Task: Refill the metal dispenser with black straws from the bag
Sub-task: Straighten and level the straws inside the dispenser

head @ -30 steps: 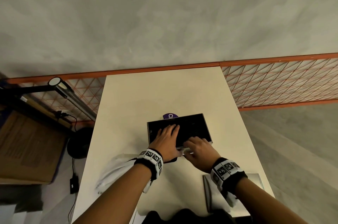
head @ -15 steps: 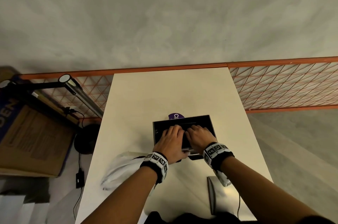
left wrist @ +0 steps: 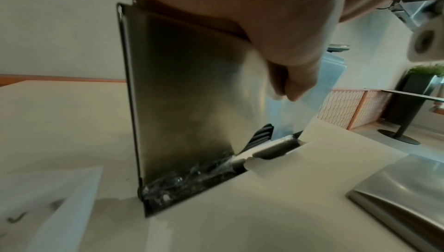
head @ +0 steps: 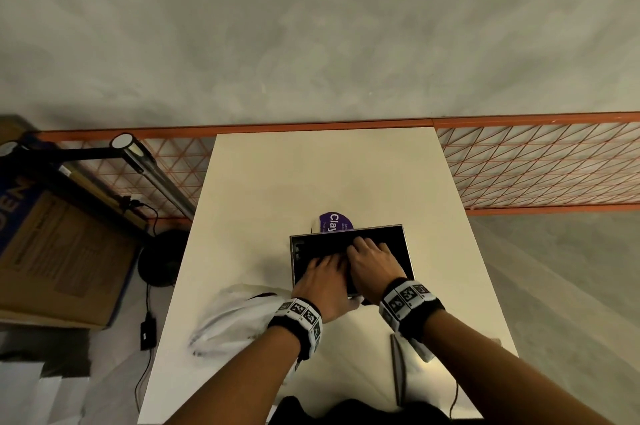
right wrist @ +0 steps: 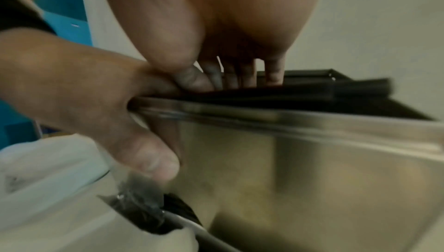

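The open-topped metal dispenser (head: 292,260) stands mid-table, packed with black straws (head: 320,244) lying level with its rim. My left hand (head: 323,274) lies on the straws with its fingers spread flat, and its thumb (right wrist: 149,157) runs down the dispenser's front wall (right wrist: 312,161). My right hand (head: 372,260) sits beside it, straight fingers (right wrist: 273,73) pressing the straws (right wrist: 288,94) down. The white bag (head: 235,317) lies crumpled to the left of my left wrist. Clear wrap (left wrist: 192,176) and a few straw ends (left wrist: 261,134) show at the dispenser's foot.
A metal lid (head: 397,372) lies on the table near my right forearm. A purple label (head: 335,223) peeks out behind the dispenser. Off the table's left side are a cardboard box (head: 62,251) and a lamp (head: 149,168). Orange mesh fencing (head: 536,168) runs behind.
My right hand has moved from the dispenser's front rim up onto the straws, beside the left hand. The left hand has stayed on the straws.
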### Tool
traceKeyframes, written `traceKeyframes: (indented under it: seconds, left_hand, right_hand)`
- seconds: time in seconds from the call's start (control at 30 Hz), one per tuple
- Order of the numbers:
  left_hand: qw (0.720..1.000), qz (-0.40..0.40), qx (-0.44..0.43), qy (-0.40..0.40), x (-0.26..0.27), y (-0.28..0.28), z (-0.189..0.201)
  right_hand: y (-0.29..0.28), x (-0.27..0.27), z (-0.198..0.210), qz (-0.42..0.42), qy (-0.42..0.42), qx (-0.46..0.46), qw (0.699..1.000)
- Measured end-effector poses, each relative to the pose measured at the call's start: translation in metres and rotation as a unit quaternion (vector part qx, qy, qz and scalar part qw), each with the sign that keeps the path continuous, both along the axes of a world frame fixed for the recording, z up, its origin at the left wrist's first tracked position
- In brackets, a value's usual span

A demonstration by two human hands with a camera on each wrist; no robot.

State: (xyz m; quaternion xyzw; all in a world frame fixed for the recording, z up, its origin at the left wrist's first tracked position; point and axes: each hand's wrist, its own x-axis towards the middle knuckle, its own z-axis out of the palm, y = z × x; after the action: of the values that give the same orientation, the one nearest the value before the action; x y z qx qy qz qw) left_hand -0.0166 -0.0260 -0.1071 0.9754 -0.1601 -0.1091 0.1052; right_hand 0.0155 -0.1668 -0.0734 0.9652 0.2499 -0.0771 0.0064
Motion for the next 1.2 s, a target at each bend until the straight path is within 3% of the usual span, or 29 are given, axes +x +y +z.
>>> traceKeyframes:
  seconds: [0.2,0.43,0.8,1.2]
  left_hand:
    - [1.000,-0.010,-0.005,-0.022,-0.013,-0.001,0.001]
    - [0.994,0.003,-0.017,-0.107,-0.021,-0.003,-0.007]
    - [0.997,0.025,0.034,-0.066,-0.017,-0.005,-0.003]
    - [0.996,0.020,0.034,-0.082,-0.025,-0.005,-0.006]
  right_hand:
    - [0.000,0.004,-0.015,-0.032,0.043,0.087,0.995]
    - [-0.008,-0.002,-0.024,-0.045,0.060,0.069,0.995]
    - [-0.008,0.000,-0.019,-0.006,0.019,0.071,0.997]
    - [0.011,0.022,-0.029,-0.043,0.170,0.026,0.984]
